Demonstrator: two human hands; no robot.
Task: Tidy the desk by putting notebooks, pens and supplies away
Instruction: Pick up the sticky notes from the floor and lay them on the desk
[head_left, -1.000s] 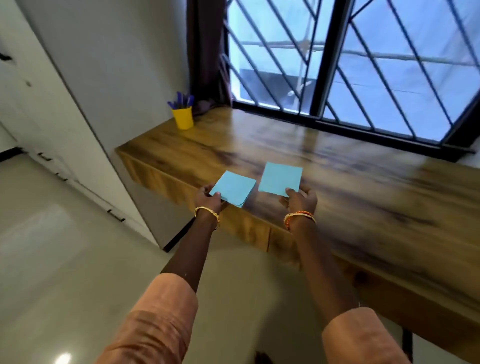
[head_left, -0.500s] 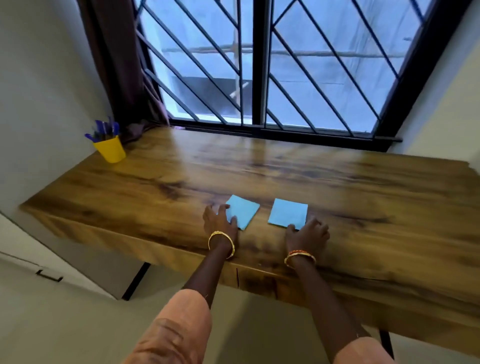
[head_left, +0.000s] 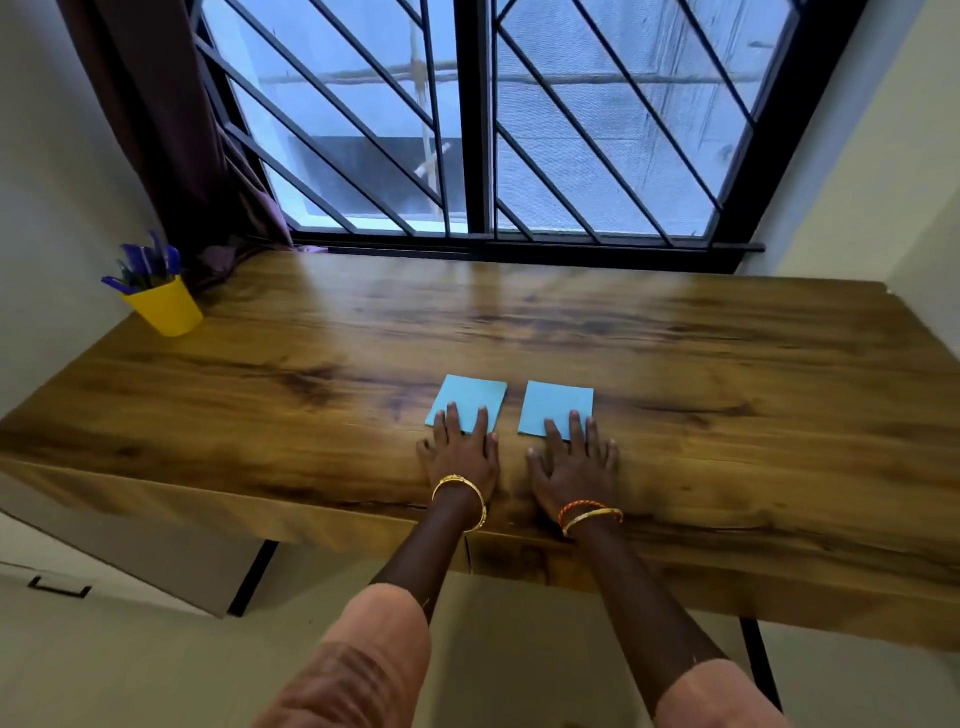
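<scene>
Two blue pads (head_left: 470, 399) lie flat.

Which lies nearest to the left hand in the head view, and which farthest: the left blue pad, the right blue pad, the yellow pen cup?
From the left hand:
1. Left blue pad, under its fingertips.
2. Right blue pad, just to its right.
3. Yellow pen cup, far left corner by the curtain.

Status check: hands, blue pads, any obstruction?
Left hand and right hand flat, fingertips on the two blue pads. Pads apart on desk. Nothing obstructing.
</scene>
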